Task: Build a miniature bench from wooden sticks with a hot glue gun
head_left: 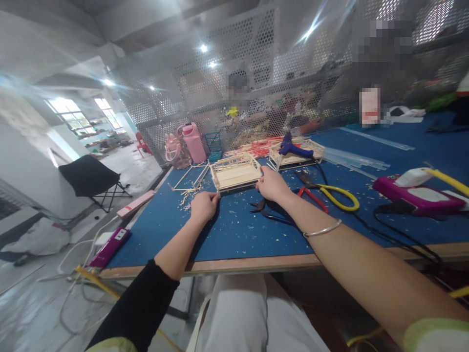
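Note:
Between my hands is a small tray-like frame (236, 177) built of pale wooden sticks, with a flat slatted base and low railings. My left hand (204, 206) pinches its near left corner. At its right end, my right hand (271, 185) grips the side with fingers closed. Just behind the right hand, a blue glue gun (295, 148) rests on a second stick frame (318, 145). Pliers with red and blue handles (280, 218) lie beneath my right forearm. Yellow-handled cutters (340, 196) are to the right of it.
Stick offcuts (188, 195) and a thin stick outline (183, 188) lie left on the blue table (234, 239). Red-tipped sticks (252, 147), a pink bottle (194, 143) and clear glue sticks (357, 159) stand or lie farther back. A purple power strip (414, 195) and cables occupy the right.

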Available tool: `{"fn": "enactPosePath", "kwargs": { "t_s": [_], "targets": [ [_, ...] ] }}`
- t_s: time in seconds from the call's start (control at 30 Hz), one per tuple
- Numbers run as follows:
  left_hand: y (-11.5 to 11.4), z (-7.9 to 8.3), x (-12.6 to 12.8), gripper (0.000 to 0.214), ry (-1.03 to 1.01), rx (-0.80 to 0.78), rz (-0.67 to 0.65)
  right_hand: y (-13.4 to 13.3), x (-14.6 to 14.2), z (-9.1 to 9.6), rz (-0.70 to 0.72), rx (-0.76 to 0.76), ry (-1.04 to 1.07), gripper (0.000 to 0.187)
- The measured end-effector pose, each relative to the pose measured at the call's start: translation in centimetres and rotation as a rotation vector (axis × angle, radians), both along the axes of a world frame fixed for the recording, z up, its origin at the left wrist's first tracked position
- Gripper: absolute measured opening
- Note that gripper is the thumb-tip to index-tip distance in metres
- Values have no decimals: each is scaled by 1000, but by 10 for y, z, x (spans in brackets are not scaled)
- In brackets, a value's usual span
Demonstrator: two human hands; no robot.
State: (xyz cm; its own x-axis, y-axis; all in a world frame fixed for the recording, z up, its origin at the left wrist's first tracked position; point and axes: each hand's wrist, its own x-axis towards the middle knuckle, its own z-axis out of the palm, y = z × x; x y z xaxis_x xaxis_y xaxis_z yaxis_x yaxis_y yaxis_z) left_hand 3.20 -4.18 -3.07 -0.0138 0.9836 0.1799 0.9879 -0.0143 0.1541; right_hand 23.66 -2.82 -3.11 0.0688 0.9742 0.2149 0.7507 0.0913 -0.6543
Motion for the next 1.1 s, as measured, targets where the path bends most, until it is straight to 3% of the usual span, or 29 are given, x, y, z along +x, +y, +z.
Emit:
{"fn": "enactPosePath", "kwargs": {
  "t_s": [1.1],
  "targets": [
    [-3, 4, 4, 30, -27, -25, 88, -3, -2, 1, 18, -68, 21, 52]
  ]
}}
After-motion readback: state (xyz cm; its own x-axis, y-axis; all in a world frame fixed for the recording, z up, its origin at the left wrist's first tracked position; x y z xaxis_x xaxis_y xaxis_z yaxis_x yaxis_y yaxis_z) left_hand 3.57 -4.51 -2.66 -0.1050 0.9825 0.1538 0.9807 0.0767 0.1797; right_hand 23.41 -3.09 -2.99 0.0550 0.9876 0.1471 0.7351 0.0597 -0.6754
